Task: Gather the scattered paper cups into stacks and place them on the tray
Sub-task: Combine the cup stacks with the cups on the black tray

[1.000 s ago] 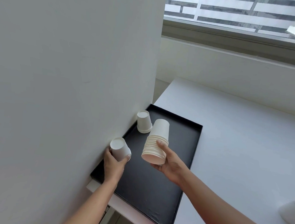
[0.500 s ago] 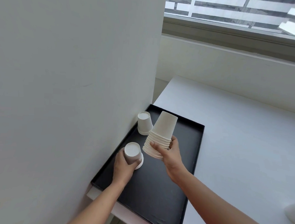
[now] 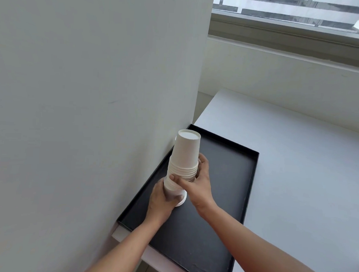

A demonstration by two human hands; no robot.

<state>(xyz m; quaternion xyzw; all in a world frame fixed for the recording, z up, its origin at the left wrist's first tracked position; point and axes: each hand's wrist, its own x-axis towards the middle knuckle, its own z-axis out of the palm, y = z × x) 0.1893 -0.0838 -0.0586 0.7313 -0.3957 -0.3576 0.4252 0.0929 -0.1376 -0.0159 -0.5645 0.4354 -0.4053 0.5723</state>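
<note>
A stack of upside-down white paper cups (image 3: 185,154) stands over a single upside-down cup (image 3: 175,192) that sits on the black tray (image 3: 230,179). My right hand (image 3: 197,183) grips the stack at its lower rims. Around the single cup at the bottom, my left hand (image 3: 161,198) is wrapped, near the tray's left side. Another cup on the tray behind the stack is almost fully hidden.
A grey wall runs close along the tray's left edge. The tray lies on a white table (image 3: 297,151) that spreads to the right and back toward a window ledge. The tray's near left corner overhangs the table edge.
My left hand set the single cup upside down on the tray. My right hand brought the stack left and down onto that cup, so both hands now meet.
</note>
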